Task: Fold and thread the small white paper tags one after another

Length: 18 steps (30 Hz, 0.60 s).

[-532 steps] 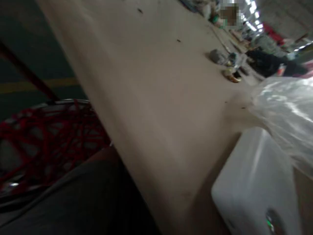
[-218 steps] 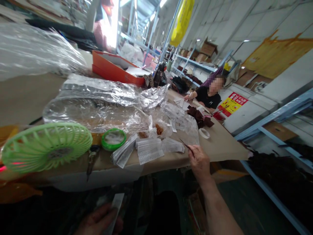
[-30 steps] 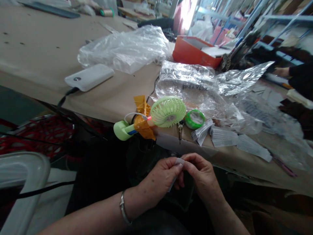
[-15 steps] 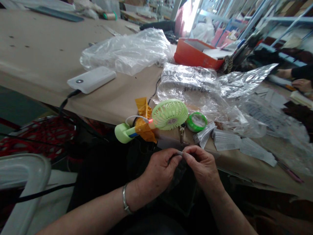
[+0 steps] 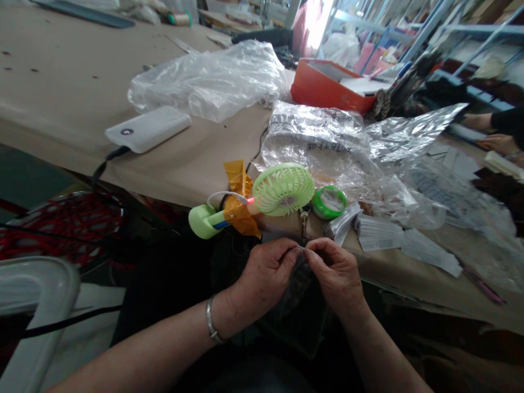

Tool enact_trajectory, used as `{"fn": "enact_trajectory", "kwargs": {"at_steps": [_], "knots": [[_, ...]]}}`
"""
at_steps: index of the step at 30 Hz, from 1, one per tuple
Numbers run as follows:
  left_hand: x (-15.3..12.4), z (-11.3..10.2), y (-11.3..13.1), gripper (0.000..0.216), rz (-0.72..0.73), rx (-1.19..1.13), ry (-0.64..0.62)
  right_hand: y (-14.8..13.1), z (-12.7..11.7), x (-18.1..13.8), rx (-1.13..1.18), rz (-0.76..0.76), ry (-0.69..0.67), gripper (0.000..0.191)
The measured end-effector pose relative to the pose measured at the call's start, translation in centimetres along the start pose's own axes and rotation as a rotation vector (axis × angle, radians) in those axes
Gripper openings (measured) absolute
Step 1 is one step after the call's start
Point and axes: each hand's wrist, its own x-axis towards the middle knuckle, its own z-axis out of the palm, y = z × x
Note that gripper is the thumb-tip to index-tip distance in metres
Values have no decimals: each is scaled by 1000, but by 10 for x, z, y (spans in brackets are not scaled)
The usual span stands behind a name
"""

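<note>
My left hand (image 5: 266,275) and my right hand (image 5: 336,273) meet fingertip to fingertip just below the table edge. Both pinch a small thin clear strip (image 5: 303,249) between thumb and fingers; a dark piece of material (image 5: 297,284) hangs under them. A silver bangle sits on my left wrist. Right above the hands a green hand fan (image 5: 282,189) wrapped in orange tape lies on the brown table (image 5: 61,98), beside a green tape roll (image 5: 329,200) and small scissors (image 5: 303,221).
White label strips (image 5: 379,232) lie right of the tape roll. Clear plastic bags (image 5: 213,79), a white power bank (image 5: 147,128) with a black cable and an orange box (image 5: 329,90) stand further back. Another person's hands (image 5: 497,143) work at far right. A red-strung chair (image 5: 61,224) is at left.
Over the last second my hands have risen slightly toward the table edge and drawn closer; the white strip, plainly visible earlier, is now almost hidden between my fingertips.
</note>
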Motion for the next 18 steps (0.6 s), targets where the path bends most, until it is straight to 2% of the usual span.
{"fn": "enact_trajectory", "kwargs": {"at_steps": [18], "knots": [[9,1,0,25,-17,-31,2,6,2,2,29,-15,31,11]]}}
